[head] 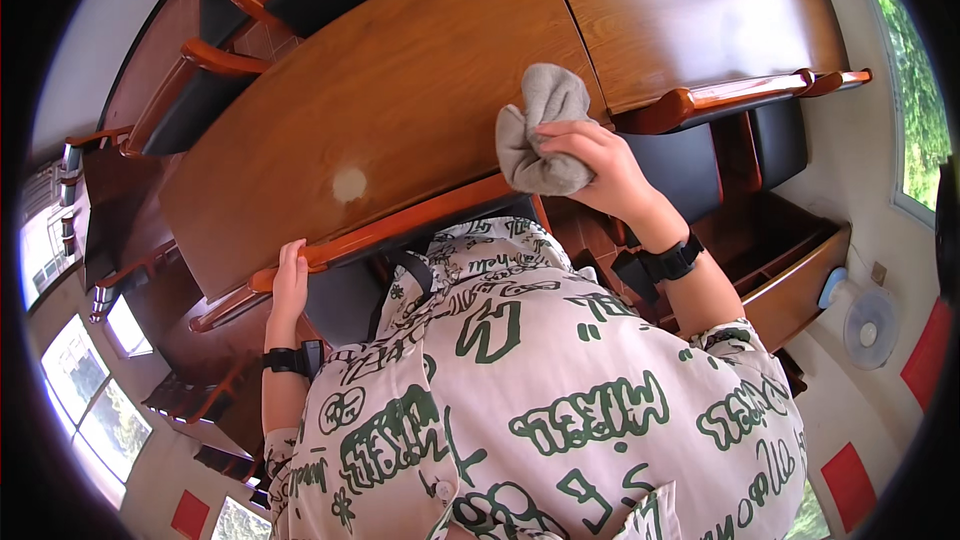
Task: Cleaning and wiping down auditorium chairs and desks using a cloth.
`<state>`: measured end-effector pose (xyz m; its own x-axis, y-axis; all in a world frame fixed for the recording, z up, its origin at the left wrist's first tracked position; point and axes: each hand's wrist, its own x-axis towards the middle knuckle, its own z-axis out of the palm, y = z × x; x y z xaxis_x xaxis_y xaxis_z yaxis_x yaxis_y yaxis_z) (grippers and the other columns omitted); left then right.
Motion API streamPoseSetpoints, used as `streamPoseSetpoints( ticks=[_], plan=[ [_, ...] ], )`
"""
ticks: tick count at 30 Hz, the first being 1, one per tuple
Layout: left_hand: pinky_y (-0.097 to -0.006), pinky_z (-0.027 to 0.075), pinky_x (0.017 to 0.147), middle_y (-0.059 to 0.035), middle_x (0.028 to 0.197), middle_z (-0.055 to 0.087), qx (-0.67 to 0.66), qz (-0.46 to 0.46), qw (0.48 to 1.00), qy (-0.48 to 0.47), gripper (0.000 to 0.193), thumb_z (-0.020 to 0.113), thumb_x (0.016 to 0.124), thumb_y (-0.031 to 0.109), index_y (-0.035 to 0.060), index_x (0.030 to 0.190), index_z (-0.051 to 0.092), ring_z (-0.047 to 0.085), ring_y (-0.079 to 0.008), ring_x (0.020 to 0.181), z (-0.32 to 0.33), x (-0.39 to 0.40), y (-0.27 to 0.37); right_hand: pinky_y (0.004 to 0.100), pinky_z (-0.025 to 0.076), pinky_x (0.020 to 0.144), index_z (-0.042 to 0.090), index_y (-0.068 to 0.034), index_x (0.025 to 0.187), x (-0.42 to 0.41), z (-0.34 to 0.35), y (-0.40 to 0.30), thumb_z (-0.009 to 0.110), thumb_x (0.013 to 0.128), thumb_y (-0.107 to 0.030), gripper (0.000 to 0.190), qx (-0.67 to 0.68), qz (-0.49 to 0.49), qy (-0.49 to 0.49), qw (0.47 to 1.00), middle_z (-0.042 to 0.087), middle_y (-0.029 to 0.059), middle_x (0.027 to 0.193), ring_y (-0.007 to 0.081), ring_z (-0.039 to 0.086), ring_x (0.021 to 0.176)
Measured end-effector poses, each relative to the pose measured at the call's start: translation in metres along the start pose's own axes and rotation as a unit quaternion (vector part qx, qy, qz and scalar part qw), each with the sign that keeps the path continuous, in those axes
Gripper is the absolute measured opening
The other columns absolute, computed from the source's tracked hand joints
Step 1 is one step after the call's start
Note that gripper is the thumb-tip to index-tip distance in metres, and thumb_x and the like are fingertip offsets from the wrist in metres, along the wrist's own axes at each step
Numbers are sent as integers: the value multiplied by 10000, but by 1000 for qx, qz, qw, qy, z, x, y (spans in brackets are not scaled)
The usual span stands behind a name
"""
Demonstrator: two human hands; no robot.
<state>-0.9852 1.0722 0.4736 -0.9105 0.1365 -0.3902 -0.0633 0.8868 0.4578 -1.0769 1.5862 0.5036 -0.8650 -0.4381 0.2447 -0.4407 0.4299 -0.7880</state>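
A bunched grey cloth [546, 142] is gripped in my right hand [600, 165], raised near the edge of a polished wooden table [420, 82]. Whether the cloth touches the tabletop I cannot tell. My left hand [290, 279] holds the orange-brown wooden top rail [375, 229] of a chair pushed against the table. The chair's black padded back shows below the rail, partly hidden by my patterned shirt. A round pale patch [349, 184] of reflected light lies on the tabletop between my hands.
A dark seam splits the table from a second wooden section [705, 15]. Padded chairs [667, 161] stand along the near side, and more chairs [202, 90] along the far side. A wooden cabinet [795, 285] and a fan [870, 330] are at the right.
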Motion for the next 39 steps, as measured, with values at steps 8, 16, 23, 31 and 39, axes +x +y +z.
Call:
streamPoseSetpoints(
  ticks=[8,16,23,31,39],
  plan=[
    [-345,369,964,-151,1185,482,-33,17,998,45,343,315,999,267,32,1203,460,483,-312,1128,7,1,-2,399,484,757,539,-151,1016,31,51,26,725,612,-104,447,-165,-22,-309,936,585,68,1014,297,595,920],
    [-336,376,954,-143,1154,497,-51,50,997,40,359,315,1000,295,36,1192,473,499,-295,1106,5,4,-7,432,488,749,494,-96,1105,41,17,51,657,714,-96,424,-247,88,-79,962,582,126,1011,345,595,904],
    [-344,388,947,-157,1181,492,-20,81,995,-59,368,345,987,315,35,1192,468,496,-329,1111,-15,13,-9,364,460,884,540,-65,1103,-31,-10,19,669,669,12,459,-106,197,67,972,593,124,1104,340,570,1035],
    [-377,426,951,-102,1413,392,152,99,965,-192,401,465,914,200,55,1284,418,496,-325,1171,-43,27,11,333,425,948,443,-87,1311,-80,66,10,807,664,-152,746,67,298,128,944,581,139,1189,260,569,1101],
    [-372,343,1034,-141,1400,383,116,40,954,-273,423,429,905,88,49,1319,354,410,-337,1258,-40,34,20,354,439,944,508,-76,1228,-112,121,64,739,655,-53,618,105,207,278,932,553,128,1188,310,549,1102]
  ],
)
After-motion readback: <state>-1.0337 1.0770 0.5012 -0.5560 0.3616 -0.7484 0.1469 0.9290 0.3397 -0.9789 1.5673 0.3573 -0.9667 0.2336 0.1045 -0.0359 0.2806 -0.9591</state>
